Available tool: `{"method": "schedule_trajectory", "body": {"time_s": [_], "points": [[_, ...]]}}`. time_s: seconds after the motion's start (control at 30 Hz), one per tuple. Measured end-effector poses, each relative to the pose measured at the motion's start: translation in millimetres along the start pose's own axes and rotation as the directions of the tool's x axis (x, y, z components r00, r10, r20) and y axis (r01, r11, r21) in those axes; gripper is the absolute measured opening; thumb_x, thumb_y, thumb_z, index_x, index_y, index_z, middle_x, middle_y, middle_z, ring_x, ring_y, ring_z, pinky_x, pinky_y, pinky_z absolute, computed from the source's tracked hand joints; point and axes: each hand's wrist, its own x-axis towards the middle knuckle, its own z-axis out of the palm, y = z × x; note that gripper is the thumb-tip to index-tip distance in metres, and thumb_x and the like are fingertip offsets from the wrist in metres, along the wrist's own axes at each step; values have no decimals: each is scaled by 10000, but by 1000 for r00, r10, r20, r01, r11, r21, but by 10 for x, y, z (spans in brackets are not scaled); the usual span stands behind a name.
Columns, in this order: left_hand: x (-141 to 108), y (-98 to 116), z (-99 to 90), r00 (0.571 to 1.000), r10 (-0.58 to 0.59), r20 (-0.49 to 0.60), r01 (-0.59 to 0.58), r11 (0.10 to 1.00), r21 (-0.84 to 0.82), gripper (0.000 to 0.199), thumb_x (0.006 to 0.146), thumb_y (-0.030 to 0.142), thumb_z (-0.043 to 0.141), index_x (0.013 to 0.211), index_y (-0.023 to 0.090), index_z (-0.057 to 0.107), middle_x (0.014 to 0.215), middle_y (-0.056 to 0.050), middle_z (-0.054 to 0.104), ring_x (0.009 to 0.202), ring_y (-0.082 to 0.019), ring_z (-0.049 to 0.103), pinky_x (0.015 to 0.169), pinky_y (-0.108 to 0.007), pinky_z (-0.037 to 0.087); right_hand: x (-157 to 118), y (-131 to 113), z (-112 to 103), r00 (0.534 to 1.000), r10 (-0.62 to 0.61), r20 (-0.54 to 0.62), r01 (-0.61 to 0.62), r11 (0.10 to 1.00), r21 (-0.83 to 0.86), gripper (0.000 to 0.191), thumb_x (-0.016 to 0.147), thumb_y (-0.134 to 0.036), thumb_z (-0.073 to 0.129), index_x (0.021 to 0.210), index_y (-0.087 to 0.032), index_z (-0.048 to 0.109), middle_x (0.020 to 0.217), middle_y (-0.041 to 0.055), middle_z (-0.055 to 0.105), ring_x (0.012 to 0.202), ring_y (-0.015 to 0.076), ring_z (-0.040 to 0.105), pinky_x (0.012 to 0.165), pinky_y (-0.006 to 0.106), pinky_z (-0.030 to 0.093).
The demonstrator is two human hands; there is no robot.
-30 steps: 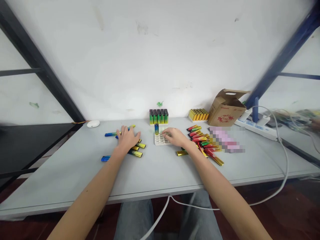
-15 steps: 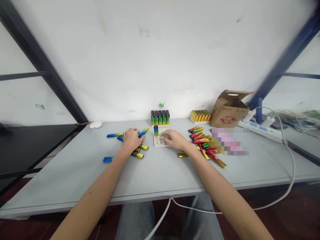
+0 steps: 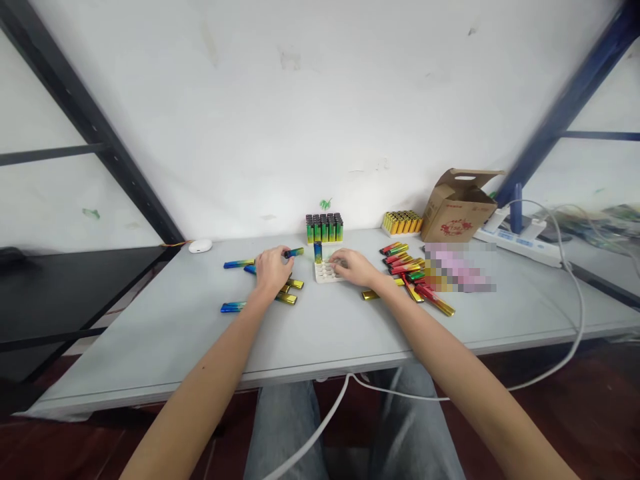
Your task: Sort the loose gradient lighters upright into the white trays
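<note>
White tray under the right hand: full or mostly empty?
Mostly empty. One blue-green lighter stands upright in the white tray; its other visible slots are open.

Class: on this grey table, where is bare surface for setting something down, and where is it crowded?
Free: the near table strip between both forearms, and the left side before the white mouse. Crowded: around the left hand, white tray, right hand and red lighters.

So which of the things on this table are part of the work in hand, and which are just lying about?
In use:
left hand holding a blue-green lighter
right hand resting on the white tray
one lighter standing in the tray
loose blue-gold lighters
loose red-gold lighters

Lying about:
full green tray
yellow lighters
cardboard box
power strip
white mouse-like object
</note>
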Motion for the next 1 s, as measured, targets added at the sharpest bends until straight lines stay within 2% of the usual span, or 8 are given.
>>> {"method": "schedule_trajectory", "body": {"time_s": [0.3,0.6,0.77,0.83,0.9,0.97,1.0], "points": [[42,-70,34,986,112,-121,-137,965,-222,250,860,247,590,1083,203,694,1019,-52,733,1032,-250,629,958,-374,482,-29,40,16,994,96,-55,-90,989,114,230,824,-147,560,985,-148,724,1014,70,742,887,181,664,833,281,485],[24,-107,34,980,147,-131,-174,958,-229,263,879,241,568,1112,215,686,1077,-58,719,1070,-249,619,984,-381,466,-28,10,13,990,119,-70,-113,990,89,225,781,-137,572,933,-161,736,990,57,749,883,181,662,822,277,490],[1,-77,-29,961,200,-191,-243,940,-240,271,904,267,545,1138,208,671,1084,-70,711,1086,-246,598,978,-376,462,-40,16,43,990,115,-80,-107,989,99,203,821,-197,558,934,-164,723,969,59,746,852,187,660,826,305,495],[-28,-15,-79,954,207,-217,-257,938,-234,280,926,282,514,1158,220,660,1087,-64,702,1090,-243,591,977,-383,464,-42,11,48,976,140,-169,-124,987,101,234,849,-231,539,999,-163,705,1021,79,738,909,206,660,871,343,495],[-72,72,-131,939,219,-267,-278,938,-209,284,939,289,494,1165,227,655,1096,-67,687,1089,-243,588,992,-395,454,-45,-21,43,933,145,-330,-119,988,96,304,865,-244,524,1128,-162,654,1130,105,703,1026,227,636,941,382,477],[-124,172,-175,907,254,-337,-327,927,-182,290,955,297,475,1177,226,649,1096,-72,680,1077,-236,588,1007,-394,441,-51,-94,27,882,97,-462,-75,995,65,400,864,-237,527,1256,-173,573,1221,119,652,1131,236,590,1004,404,450],[-151,223,-192,886,272,-375,-354,919,-171,292,959,295,471,1179,221,648,1086,-76,679,1070,-233,589,1006,-392,442,-52,-146,18,869,54,-492,-41,998,37,436,860,-237,535,1293,-184,541,1249,120,630,1166,239,568,1025,408,439]]}}
